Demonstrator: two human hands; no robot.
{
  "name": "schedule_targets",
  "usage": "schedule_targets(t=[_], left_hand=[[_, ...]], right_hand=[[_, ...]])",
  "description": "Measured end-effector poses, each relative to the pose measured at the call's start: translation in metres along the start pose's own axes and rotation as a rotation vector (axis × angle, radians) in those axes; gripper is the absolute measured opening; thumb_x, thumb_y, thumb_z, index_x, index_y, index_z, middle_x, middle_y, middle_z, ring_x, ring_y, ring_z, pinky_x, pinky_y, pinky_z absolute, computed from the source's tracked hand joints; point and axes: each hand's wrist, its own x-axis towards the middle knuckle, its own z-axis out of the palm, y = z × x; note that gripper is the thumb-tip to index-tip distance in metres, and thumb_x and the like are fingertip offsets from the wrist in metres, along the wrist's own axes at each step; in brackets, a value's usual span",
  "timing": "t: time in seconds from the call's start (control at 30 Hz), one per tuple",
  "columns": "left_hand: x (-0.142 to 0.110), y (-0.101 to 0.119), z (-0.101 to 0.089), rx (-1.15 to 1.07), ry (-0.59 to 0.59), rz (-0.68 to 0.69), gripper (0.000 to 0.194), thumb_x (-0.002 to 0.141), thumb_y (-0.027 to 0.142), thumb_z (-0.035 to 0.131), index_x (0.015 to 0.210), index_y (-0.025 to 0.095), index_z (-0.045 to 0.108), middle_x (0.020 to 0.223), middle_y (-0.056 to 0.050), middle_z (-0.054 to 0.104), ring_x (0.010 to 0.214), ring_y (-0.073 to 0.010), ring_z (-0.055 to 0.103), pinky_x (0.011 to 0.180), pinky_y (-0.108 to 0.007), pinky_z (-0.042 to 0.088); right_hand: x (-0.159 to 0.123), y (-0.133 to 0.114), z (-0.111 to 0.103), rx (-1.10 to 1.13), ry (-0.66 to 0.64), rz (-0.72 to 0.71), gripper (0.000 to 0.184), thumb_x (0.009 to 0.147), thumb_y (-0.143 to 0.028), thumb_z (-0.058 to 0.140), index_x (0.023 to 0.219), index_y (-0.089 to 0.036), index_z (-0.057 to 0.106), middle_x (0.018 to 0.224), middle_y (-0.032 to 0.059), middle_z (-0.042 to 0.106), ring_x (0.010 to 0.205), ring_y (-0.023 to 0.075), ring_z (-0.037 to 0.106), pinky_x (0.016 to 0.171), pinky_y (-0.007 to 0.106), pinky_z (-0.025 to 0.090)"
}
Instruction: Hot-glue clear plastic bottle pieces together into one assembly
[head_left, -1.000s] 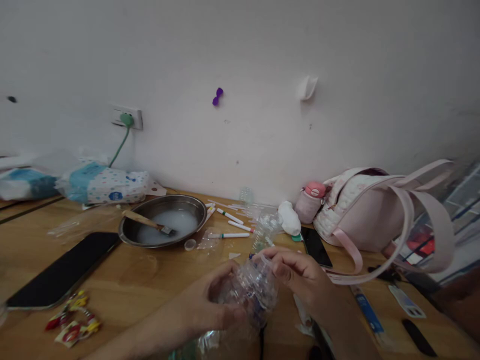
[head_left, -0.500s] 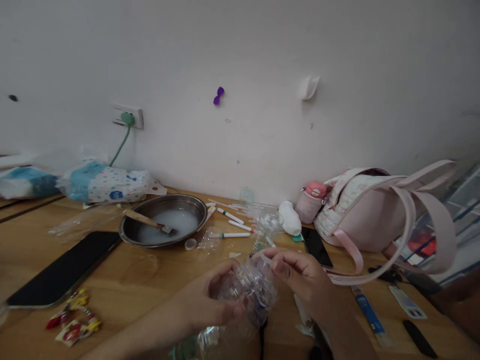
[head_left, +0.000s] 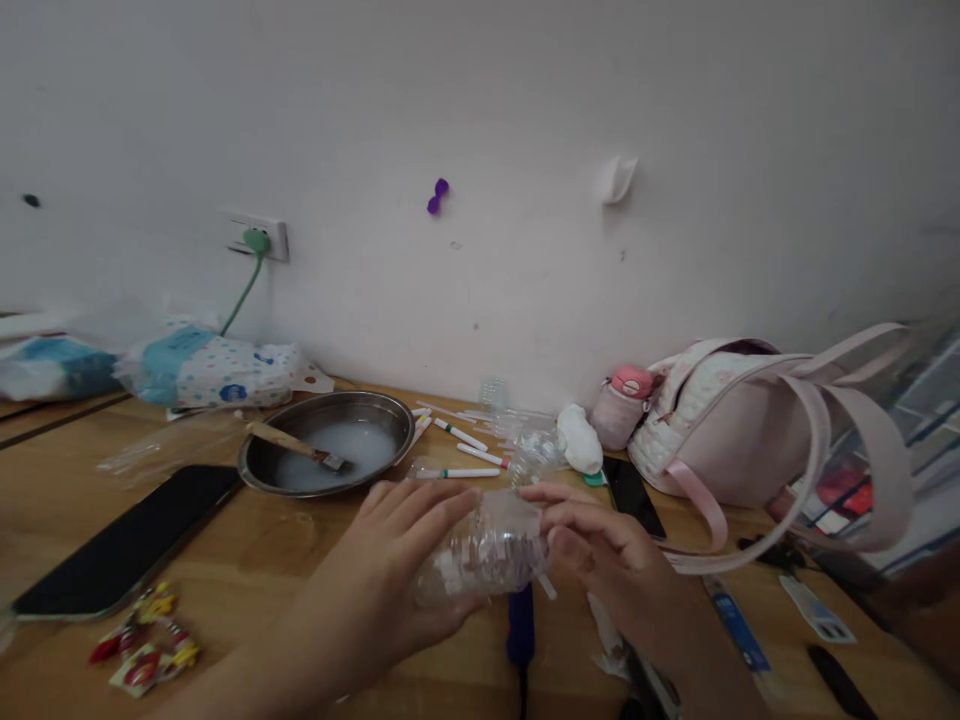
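Observation:
A clear ribbed plastic bottle piece point(head_left: 487, 550) lies sideways between my hands, above the table. My left hand point(head_left: 382, 570) is wrapped around its left part, fingers over the top and thumb below. At its right end, my right hand point(head_left: 611, 550) grips the edge with bent fingers. A thin whitish strip point(head_left: 547, 585) hangs beneath that end. Under the bottle piece lies a blue tool handle point(head_left: 520, 625) with a black cord; its front is hidden. More clear ribbed plastic point(head_left: 534, 455) sits just beyond my hands.
A metal bowl point(head_left: 259, 480) of cloudy liquid holds a wooden-handled brush point(head_left: 289, 440). Markers point(head_left: 472, 473) lie right of it. A black phone point(head_left: 634, 495), pink bag point(head_left: 720, 430) and pink bottle point(head_left: 621, 420) are rightward. Leftward are a black tablet-like slab point(head_left: 131, 540) and beaded trinket point(head_left: 154, 640).
The bottle piece has turned from tilted to lying sideways. My left hand has risen and now covers its top. More of the blue handle shows below.

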Motion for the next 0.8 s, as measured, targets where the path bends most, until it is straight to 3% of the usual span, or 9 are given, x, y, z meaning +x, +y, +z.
schedule_targets(t=[0.13, 0.33, 0.53, 0.8], left_hand=[[0.000, -0.003, -0.003, 0.221, 0.070, 0.142, 0.045, 0.082, 0.022, 0.064, 0.123, 0.018, 0.047, 0.119, -0.012, 0.063, 0.103, -0.0270, 0.055, 0.086, -0.041, 0.041], [-0.001, -0.002, -0.001, 0.302, 0.109, 0.169, 0.035, 0.087, 0.024, 0.057, 0.120, 0.016, 0.051, 0.117, -0.012, 0.064, 0.102, -0.0265, 0.054, 0.085, -0.039, 0.039], [-0.004, -0.002, 0.001, 0.311, 0.103, 0.162, 0.039, 0.083, 0.022, 0.059, 0.121, 0.017, 0.050, 0.117, -0.010, 0.065, 0.100, -0.0261, 0.055, 0.086, -0.039, 0.040], [-0.004, 0.000, 0.003, 0.309, 0.064, 0.159, 0.045, 0.078, 0.017, 0.062, 0.122, 0.015, 0.049, 0.116, -0.012, 0.064, 0.099, -0.0280, 0.054, 0.084, -0.041, 0.040]], right_hand=[[0.001, -0.004, 0.007, -0.048, 0.018, 0.020, 0.039, 0.084, -0.060, 0.053, 0.081, -0.026, 0.074, 0.121, 0.0049, 0.061, 0.120, 0.0236, 0.049, 0.100, 0.035, 0.034], [0.005, -0.005, 0.019, 0.028, 0.080, 0.086, 0.023, 0.083, -0.046, 0.061, 0.081, -0.027, 0.075, 0.123, 0.0035, 0.060, 0.121, 0.0215, 0.048, 0.097, 0.032, 0.037], [0.003, -0.005, 0.025, 0.034, 0.128, 0.051, 0.025, 0.083, -0.043, 0.060, 0.075, -0.025, 0.075, 0.121, 0.0037, 0.062, 0.117, 0.0214, 0.051, 0.097, 0.031, 0.037], [0.002, -0.003, 0.025, 0.069, 0.150, 0.028, 0.030, 0.084, -0.039, 0.059, 0.061, -0.022, 0.067, 0.122, 0.0053, 0.058, 0.119, 0.0243, 0.046, 0.099, 0.036, 0.030]])
